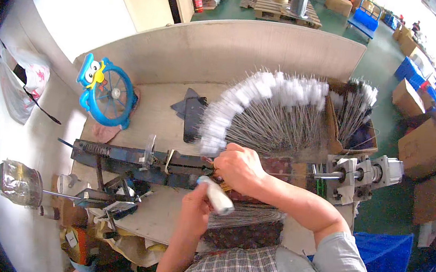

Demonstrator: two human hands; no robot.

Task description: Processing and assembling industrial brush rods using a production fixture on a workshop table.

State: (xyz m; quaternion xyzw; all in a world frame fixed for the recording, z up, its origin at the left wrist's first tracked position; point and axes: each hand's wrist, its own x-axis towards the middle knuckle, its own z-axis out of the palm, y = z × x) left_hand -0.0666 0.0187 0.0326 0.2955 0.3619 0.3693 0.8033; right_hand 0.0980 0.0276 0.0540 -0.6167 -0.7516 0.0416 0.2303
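Observation:
My left hand [196, 206] is closed around the upper end of a white cylinder [217, 196], slightly blurred, with a bit of blue near my fingertips and a grey tip slanting down to the right. My right hand [241, 169] is closed over the middle of a long dark machine bar [113, 159]; what its fingers pinch is hidden. From near this hand a thin wire [289, 174] runs right to the metal spindle [329, 175] of a motor unit. Just beyond it stands a wide fan of white-tufted wire brushes [279, 116]. A bundle of bare wires [246, 215] lies nearest me.
A blue toy-shaped fan [110, 94] stands at the left rear beside a dark flat object [193, 120]. An open cardboard box [346, 145] with more brushes sits at the right rear. A low board [249, 48] borders the table's far side. A lamp-like canister [21, 183] projects at left.

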